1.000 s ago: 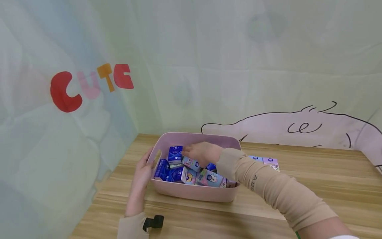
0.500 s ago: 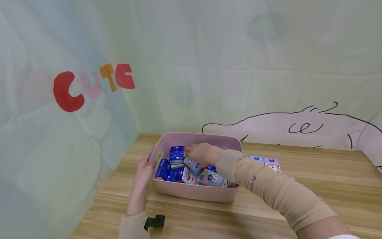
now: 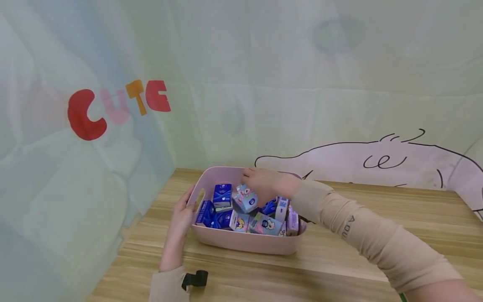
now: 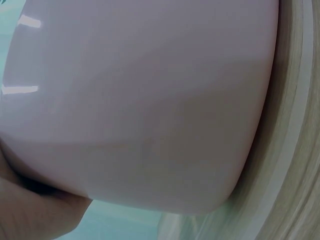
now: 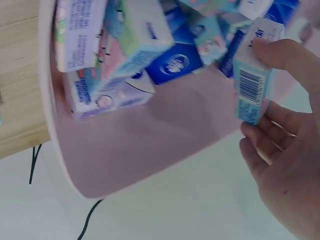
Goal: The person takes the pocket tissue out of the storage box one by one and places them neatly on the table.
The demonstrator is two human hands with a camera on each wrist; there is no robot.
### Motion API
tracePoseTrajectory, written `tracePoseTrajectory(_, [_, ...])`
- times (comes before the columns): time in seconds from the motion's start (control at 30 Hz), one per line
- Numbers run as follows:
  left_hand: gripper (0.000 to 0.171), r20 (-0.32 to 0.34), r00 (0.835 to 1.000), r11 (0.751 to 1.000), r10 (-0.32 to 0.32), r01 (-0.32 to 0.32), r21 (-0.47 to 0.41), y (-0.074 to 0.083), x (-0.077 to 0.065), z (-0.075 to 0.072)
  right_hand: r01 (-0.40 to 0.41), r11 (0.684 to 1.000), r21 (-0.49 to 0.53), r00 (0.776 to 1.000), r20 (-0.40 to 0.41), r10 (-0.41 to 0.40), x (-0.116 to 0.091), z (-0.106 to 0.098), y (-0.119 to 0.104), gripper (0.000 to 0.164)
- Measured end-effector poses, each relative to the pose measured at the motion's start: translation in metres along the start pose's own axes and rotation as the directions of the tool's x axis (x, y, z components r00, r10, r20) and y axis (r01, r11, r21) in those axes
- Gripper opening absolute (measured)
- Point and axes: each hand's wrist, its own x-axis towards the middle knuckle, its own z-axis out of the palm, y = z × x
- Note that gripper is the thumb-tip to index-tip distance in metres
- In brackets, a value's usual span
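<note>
A pink plastic bin [image 3: 245,244] stands on the table, filled with small tissue packs, some dark blue [image 3: 222,195], others pastel with cartoon animals [image 3: 266,225]. My left hand [image 3: 181,218] grips the bin's left end beside the handle slot. In the left wrist view part of that hand [image 4: 40,212] shows against the bin's outer wall. Over the back of the bin, my right hand [image 3: 262,183] pinches a light blue cartoon tissue pack [image 3: 246,199]. In the right wrist view, this pack [image 5: 251,85] shows its barcode side, with the thumb on one end and fingertips at the other.
The wooden table [image 3: 396,239] stretches to the right. A printed curtain [image 3: 286,105] hangs behind it and along the left. My right forearm sleeve [image 3: 358,226] crosses over the bin's right end. A black strap [image 3: 196,279] sits at my left wrist.
My right hand has lifted and shifted slightly right, raising and tilting the light blue pack. The packs on the table at the right are now hidden behind the forearm. My left hand stays put.
</note>
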Motion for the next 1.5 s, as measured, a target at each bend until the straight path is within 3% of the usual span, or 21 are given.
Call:
tracePoseTrajectory(0.37, [0.054,0.003,1.000,1.000,0.001,-0.001,-0.004,0.000,0.001,0.004,-0.004,0.989,0.150,0.986,-0.163,0.028,-0.056,-0.021,0.030,0.073])
tracePoseTrajectory(0.63, [0.054,0.005,0.999,0.999,0.038,-0.038,-0.017,-0.003,0.005,0.007,-0.078,0.933,0.350,0.961,-0.223,0.164,-0.104,-0.009,0.061,0.073])
tracePoseTrajectory(0.93, [0.053,0.013,0.999,0.999,0.050,-0.050,-0.004,-0.002,0.005,0.006,-0.132,0.896,0.425,0.927,-0.268,0.264,-0.146,0.020,0.086,0.070])
tracePoseTrajectory(1.1, [0.055,0.024,1.000,1.000,0.008,-0.007,-0.009,-0.003,0.001,0.003,-0.165,0.884,0.437,0.910,-0.278,0.307,-0.167,0.044,0.098,0.069])
tracePoseTrajectory(1.5, [0.056,0.041,0.999,1.000,-0.017,0.017,-0.006,-0.001,0.002,0.004,-0.319,0.802,0.505,0.878,-0.160,0.450,-0.218,0.107,0.142,0.076])
